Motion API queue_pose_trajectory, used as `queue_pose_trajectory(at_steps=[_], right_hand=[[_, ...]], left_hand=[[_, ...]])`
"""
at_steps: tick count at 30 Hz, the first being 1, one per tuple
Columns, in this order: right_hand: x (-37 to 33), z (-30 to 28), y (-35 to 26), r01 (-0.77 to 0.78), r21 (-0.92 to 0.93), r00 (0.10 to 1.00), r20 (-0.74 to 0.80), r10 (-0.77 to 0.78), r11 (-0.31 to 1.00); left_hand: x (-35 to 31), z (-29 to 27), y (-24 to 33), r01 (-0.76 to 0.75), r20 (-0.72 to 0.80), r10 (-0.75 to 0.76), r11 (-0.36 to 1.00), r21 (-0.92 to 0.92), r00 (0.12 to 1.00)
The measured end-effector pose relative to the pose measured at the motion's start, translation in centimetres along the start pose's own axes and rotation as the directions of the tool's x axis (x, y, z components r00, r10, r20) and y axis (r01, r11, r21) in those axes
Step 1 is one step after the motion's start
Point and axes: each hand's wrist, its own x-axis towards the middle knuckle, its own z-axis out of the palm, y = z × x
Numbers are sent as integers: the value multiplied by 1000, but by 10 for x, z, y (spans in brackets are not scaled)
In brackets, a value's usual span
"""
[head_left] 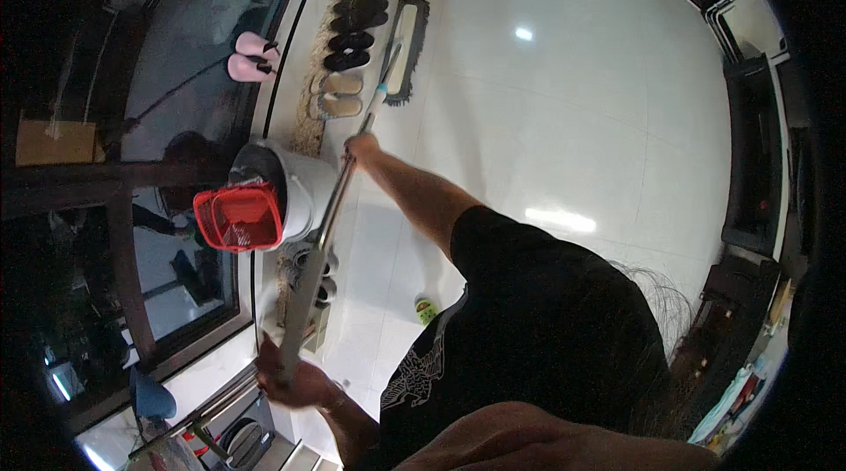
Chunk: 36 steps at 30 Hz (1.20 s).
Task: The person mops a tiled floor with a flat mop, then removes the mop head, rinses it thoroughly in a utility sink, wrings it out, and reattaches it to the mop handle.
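A flat mop [408, 48] with a grey fringe lies on the white tiled floor, beside a row of shoes. Its long metal handle [328, 229] slants down to the lower left. My right hand [361, 150] is closed round the lower part of this handle, arm stretched out. Nearer to me, my left hand [295, 380] grips the wide upper part of the handle; some of its fingers are hidden. Left of the handle stands a pale grey bucket [308, 193] with a red plastic basket [240, 217] at its rim.
Slippers and shoes [354, 41] line the glass door's threshold, with more shoes [324, 288] beyond the bucket. Pink slippers [253, 57] sit near the glass. A metal rod [207, 407] runs at lower left. Dark furniture [753, 154] edges the right side. A green clog [426, 310] shows below me.
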Motion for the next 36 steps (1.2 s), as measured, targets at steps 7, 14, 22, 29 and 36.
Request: queue_pose_trajectory(at_steps=[7,14,22,29,36], right_hand=[[64,-111,-171,45,263,999,-29,-39,964],[-45,-261,-187,234,554,970,-191,-152,799],[-224,-371,-105,343,732,938,-305,-166,588],[-280,-429,21,320,802,864,-465,191,504],[-295,-333,69,104,931,857,-263,444,349]], left_hand=[[68,187,40,47,61,1,627,-777,998],[42,252,163,172,150,-94,719,-674,984],[58,263,255,403,631,352,536,-741,692],[-7,271,202,813,897,197,379,-442,396],[23,93,100,700,750,100,296,-650,654]])
